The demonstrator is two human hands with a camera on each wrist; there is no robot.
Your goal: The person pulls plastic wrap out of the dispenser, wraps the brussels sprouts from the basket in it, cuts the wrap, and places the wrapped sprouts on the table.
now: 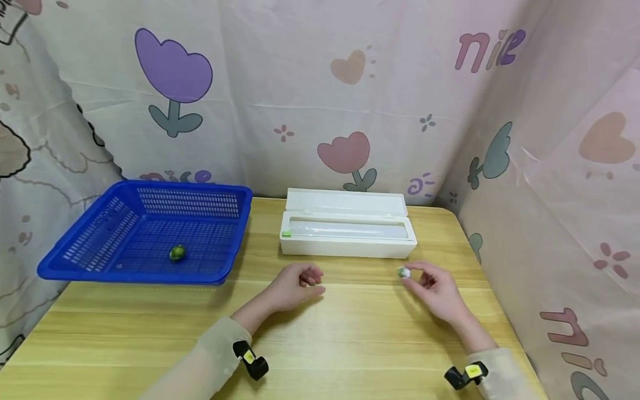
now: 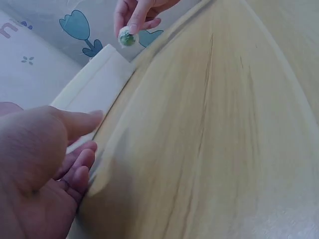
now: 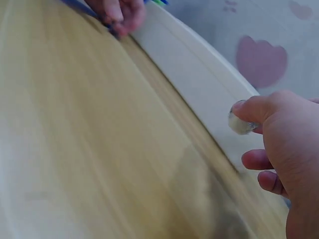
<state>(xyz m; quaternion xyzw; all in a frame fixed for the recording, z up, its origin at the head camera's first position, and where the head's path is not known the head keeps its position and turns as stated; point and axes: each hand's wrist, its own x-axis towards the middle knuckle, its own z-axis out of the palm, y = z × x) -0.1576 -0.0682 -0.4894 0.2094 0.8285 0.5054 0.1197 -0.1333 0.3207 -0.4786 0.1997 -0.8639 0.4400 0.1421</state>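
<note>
Between thumb and fingertips, my right hand (image 1: 435, 290) pinches a small white-and-green ball (image 1: 404, 272), held up off the table near the right front corner of a white box. Its green patch faces out in the left wrist view, while the right wrist view shows mostly its pale side. My left hand (image 1: 295, 286) holds nothing; its fingers are loosely bent over the wood, in front of the box's left half. The white box (image 1: 345, 248) has its lid raised at the back and a roll of clear film (image 1: 350, 229) inside. A green tab (image 1: 286, 234) sits at its left end.
At the left stands a blue plastic basket (image 1: 130, 276) with slotted walls, and a small dark-green ball (image 1: 177, 253) lies on its floor. Patterned curtains (image 1: 280, 72) hang behind and to both sides of the wooden table (image 1: 360, 344).
</note>
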